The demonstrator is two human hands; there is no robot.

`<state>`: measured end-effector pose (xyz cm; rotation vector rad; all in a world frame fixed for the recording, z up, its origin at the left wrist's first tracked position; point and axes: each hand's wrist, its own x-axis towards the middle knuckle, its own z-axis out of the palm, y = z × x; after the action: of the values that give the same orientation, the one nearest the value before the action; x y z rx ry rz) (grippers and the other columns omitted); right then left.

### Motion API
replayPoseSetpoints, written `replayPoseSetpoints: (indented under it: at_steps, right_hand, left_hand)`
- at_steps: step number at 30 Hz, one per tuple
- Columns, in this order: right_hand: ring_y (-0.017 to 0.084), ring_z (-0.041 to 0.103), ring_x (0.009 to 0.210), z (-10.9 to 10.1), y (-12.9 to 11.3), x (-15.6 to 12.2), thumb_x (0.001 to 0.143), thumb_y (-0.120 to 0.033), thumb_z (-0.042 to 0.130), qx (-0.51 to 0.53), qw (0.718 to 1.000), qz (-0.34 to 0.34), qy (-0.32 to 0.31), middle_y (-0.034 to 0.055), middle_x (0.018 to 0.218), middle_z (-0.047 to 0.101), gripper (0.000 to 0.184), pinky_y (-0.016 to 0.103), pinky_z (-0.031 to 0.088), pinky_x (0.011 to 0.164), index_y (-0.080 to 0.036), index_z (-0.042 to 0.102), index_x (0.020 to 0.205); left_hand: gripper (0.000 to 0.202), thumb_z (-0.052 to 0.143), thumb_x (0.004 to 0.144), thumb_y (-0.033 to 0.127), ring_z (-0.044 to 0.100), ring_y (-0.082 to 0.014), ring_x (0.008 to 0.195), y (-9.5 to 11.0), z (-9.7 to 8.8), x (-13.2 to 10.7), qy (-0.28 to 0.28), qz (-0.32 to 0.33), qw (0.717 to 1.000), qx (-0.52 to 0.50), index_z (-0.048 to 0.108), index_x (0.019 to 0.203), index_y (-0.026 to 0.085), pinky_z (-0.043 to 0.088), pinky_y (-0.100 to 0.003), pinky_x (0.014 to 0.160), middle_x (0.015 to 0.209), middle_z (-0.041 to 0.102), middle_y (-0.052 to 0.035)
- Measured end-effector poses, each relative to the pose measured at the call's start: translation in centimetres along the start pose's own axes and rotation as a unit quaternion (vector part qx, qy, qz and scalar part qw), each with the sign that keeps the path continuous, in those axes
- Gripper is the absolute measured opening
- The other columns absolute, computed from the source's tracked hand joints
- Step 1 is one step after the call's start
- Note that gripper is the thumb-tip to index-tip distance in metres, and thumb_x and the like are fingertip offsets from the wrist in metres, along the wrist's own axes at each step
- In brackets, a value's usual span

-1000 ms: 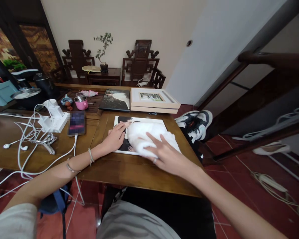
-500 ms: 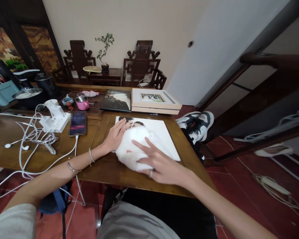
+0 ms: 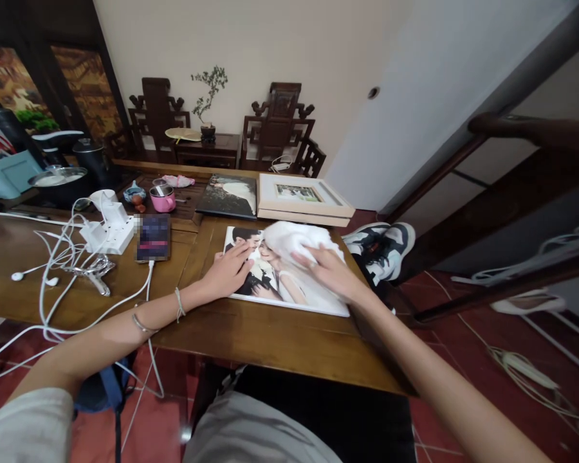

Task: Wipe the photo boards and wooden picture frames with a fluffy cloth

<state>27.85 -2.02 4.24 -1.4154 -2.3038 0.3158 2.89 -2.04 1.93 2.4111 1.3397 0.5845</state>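
Observation:
A photo panel (image 3: 265,292) with a couple printed on it lies flat on the wooden table (image 3: 270,341) in front of me. My left hand (image 3: 229,267) rests on its left part, fingers stretched out and holding nothing. On the panel's upper right, a bunched white cloth (image 3: 294,238) lies under my right hand (image 3: 330,270), which grips it and presses it against the surface. The cloth and the hand hide the right part of the picture.
Behind the panel are a dark photo panel (image 3: 229,195) and stacked pale wooden frames (image 3: 303,209). To the left are a phone (image 3: 154,238) on a cable, a power strip (image 3: 116,235), tangled white cords and a pink cup (image 3: 163,200). Shoes (image 3: 386,244) show past the right edge.
My right hand has moved the white cloth up and to the right across the photo panel, uncovering the couple's picture. My left hand stays on the panel's left side, slightly lower.

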Motion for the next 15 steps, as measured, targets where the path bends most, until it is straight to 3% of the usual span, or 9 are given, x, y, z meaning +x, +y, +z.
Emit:
replayPoseSetpoints:
  at_steps: [2,4,7,11,15]
  right_hand:
    - [0.032,0.064,0.106,0.6,-1.8,3.1,0.096,-0.050,0.035,0.111,0.994,0.016,-0.005,0.0089,0.108,0.073,0.044,0.052,0.042,0.101,-0.020,0.068,0.099]
    - [0.027,0.069,0.084,1.5,-3.6,5.6,0.096,-0.052,0.035,0.152,0.988,0.012,-0.022,0.0064,0.089,0.075,0.047,0.044,0.051,0.088,-0.018,0.068,0.099]
    - [0.025,0.067,0.073,2.6,-5.2,7.5,0.094,-0.054,0.039,0.151,0.988,0.000,-0.033,0.0041,0.078,0.073,0.046,0.041,0.053,0.080,-0.020,0.069,0.097]
    - [0.028,0.066,0.092,2.1,-4.1,6.6,0.095,-0.054,0.038,0.134,0.991,0.004,-0.023,0.0077,0.092,0.074,0.046,0.046,0.045,0.094,-0.020,0.069,0.099]
    - [0.041,0.046,0.127,-0.3,-0.6,3.5,0.095,-0.053,0.035,0.101,0.994,0.028,-0.001,0.0231,0.123,0.063,0.056,0.058,0.019,0.110,-0.008,0.065,0.110]
  left_hand:
    - [0.047,0.032,0.099,0.031,0.027,-0.0242,0.145,-0.1,0.0,0.0,0.001,0.001,1.000,0.006,0.043,0.142,0.017,0.030,-0.050,0.113,0.153,0.037,-0.0101]
    - [0.047,0.034,0.098,0.029,0.029,-0.0252,0.144,-0.2,0.0,0.0,-0.006,0.004,1.000,0.013,0.044,0.141,0.016,0.032,-0.050,0.112,0.152,0.039,-0.0116]
    - [0.046,0.036,0.096,0.027,0.033,-0.0262,0.142,-0.2,-0.1,-0.1,-0.012,0.011,1.000,0.024,0.047,0.139,0.016,0.033,-0.051,0.111,0.150,0.041,-0.0128]
    - [0.047,0.037,0.096,0.027,0.030,-0.0259,0.144,-0.2,-0.1,-0.1,-0.012,0.008,1.000,0.022,0.043,0.142,0.016,0.032,-0.052,0.111,0.152,0.038,-0.0116]
    - [0.049,0.036,0.097,0.027,0.027,-0.0258,0.145,0.0,0.0,-0.1,0.000,0.006,1.000,0.012,0.039,0.144,0.012,0.031,-0.052,0.112,0.154,0.035,-0.0108]
